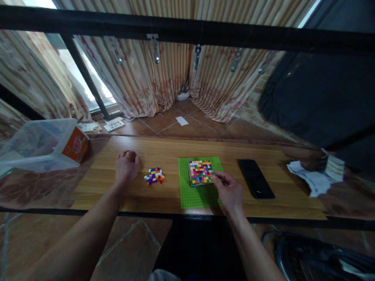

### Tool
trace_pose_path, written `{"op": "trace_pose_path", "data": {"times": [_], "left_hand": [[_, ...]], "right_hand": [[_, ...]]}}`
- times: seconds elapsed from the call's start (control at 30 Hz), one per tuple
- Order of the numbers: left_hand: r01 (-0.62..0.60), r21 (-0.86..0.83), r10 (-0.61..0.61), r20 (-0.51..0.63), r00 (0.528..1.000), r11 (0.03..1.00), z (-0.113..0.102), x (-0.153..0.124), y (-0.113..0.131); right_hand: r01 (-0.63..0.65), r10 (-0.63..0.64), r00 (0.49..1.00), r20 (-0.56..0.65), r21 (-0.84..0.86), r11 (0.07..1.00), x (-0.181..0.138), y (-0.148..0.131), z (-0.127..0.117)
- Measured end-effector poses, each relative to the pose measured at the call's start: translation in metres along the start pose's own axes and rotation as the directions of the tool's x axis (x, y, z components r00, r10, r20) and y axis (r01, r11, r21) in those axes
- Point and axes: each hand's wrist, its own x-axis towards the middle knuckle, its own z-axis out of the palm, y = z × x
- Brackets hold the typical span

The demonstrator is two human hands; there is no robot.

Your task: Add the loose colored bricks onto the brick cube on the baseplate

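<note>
striped curtains [133, 86] hang at twelve o'clock, taking the green plate as the clock's centre and twelve as straight away from the person. below them runs a wooden tabletop [164, 150]. a clear plastic bin [38, 156] with an orange label sits between nine and ten o'clock, past the tabletop's end. the green studded plate [186, 197] lies flat on the wood, with a black phone [255, 179] at three o'clock. the right hand [230, 191], between three and four o'clock, has thumb and fingertips together at the brick block's right edge; i cannot tell whether they pinch a brick. the left hand [128, 166], between nine and ten o'clock, rests on the wood, fingers loosely curled; whether anything is inside, i cannot tell. the multicoloured brick block [201, 171] sits on the plate, slightly toward its twelve o'clock edge. loose small bricks [154, 175] lie heaped at nine o'clock, near the left hand.
</note>
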Motion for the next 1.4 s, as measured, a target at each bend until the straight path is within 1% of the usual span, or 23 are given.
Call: {"op": "trace_pose_path", "data": {"times": [0.1, 0.17, 0.27, 0.3, 0.33, 0.4, 0.43, 0.47, 0.53, 0.63, 0.77, 0.87, 1.0, 1.1, 1.17, 1.2, 1.27, 1.33, 1.4], "left_hand": [[-0.020, 0.001, 0.020, -0.006, 1.000, 1.000, 0.001, 0.000, -0.001], [-0.018, 0.004, 0.018, -0.018, 1.000, 1.000, 0.002, 0.000, -0.001], [-0.009, 0.006, 0.009, -0.010, 1.000, 1.000, 0.002, -0.002, 0.000], [-0.007, 0.008, 0.007, -0.005, 1.000, 1.000, 0.002, -0.002, 0.000], [-0.002, 0.006, 0.002, -0.008, 1.000, 1.000, 0.002, -0.003, 0.001], [0.006, -0.003, -0.006, -0.010, 1.000, 1.000, 0.002, -0.003, 0.002], [0.011, -0.007, -0.011, -0.009, 1.000, 1.000, 0.002, -0.004, 0.002], [0.016, -0.009, -0.016, -0.010, 1.000, 1.000, 0.002, -0.004, 0.002], [0.014, -0.014, -0.014, -0.009, 1.000, 1.000, 0.002, -0.004, 0.002], [-0.003, -0.027, 0.003, -0.002, 1.000, 1.000, 0.002, -0.005, 0.001], [-0.006, -0.051, 0.006, -0.004, 1.000, 0.999, 0.000, -0.006, 0.002], [0.005, -0.062, -0.005, -0.005, 1.000, 0.998, -0.001, -0.006, 0.004], [0.022, -0.061, -0.022, 0.001, 1.000, 0.998, 0.000, -0.007, 0.004], [0.010, -0.055, -0.010, -0.002, 1.000, 0.998, 0.000, -0.006, 0.003], [0.007, -0.054, -0.007, -0.003, 1.000, 0.999, 0.001, -0.006, 0.002], [0.009, -0.052, -0.009, -0.001, 1.000, 0.999, 0.001, -0.005, 0.002], [0.012, -0.048, -0.012, 0.005, 1.000, 0.999, 0.001, -0.005, 0.002], [0.008, -0.042, -0.008, 0.005, 1.000, 0.999, 0.001, -0.004, 0.002], [0.011, -0.034, -0.011, 0.000, 1.000, 0.999, 0.001, -0.004, 0.002]], "right_hand": [[0.015, -0.014, 1.000, 0.022, -0.057, 0.998, 0.001, -0.003, -0.004], [0.050, -0.050, 0.999, 0.002, -0.145, 0.988, -0.003, -0.010, -0.006], [0.156, -0.185, 0.979, -0.082, -0.277, 0.948, -0.019, -0.025, -0.004], [0.211, -0.242, 0.967, -0.075, -0.286, 0.935, -0.027, -0.031, 0.000], [0.274, -0.290, 0.957, -0.016, -0.282, 0.920, -0.036, -0.036, 0.005], [0.383, -0.343, 0.919, 0.194, -0.235, 0.893, -0.055, -0.040, 0.020], [0.416, -0.342, 0.885, 0.315, -0.208, 0.885, -0.063, -0.040, 0.029], [0.430, -0.328, 0.855, 0.401, -0.198, 0.881, -0.071, -0.037, 0.038], [0.445, -0.299, 0.822, 0.484, -0.221, 0.868, -0.080, -0.028, 0.058], [0.486, -0.295, 0.823, 0.485, -0.334, 0.808, -0.081, -0.012, 0.087], [0.529, -0.300, 0.834, 0.463, -0.516, 0.674, -0.072, -0.005, 0.115], [0.531, -0.269, 0.839, 0.473, -0.606, 0.593, -0.069, -0.007, 0.129], [0.525, -0.291, 0.849, 0.440, -0.650, 0.549, -0.071, -0.007, 0.138], [0.532, -0.314, 0.845, 0.433, -0.629, 0.567, -0.071, -0.006, 0.138], [0.536, -0.314, 0.838, 0.445, -0.571, 0.622, -0.072, -0.007, 0.134], [0.527, -0.305, 0.839, 0.451, -0.529, 0.666, -0.073, -0.008, 0.129], [0.474, -0.270, 0.847, 0.459, -0.420, 0.774, -0.078, -0.012, 0.116], [0.391, -0.225, 0.854, 0.469, -0.293, 0.873, -0.086, -0.016, 0.096], [0.313, -0.193, 0.856, 0.480, -0.183, 0.932, -0.094, -0.018, 0.073]]}}
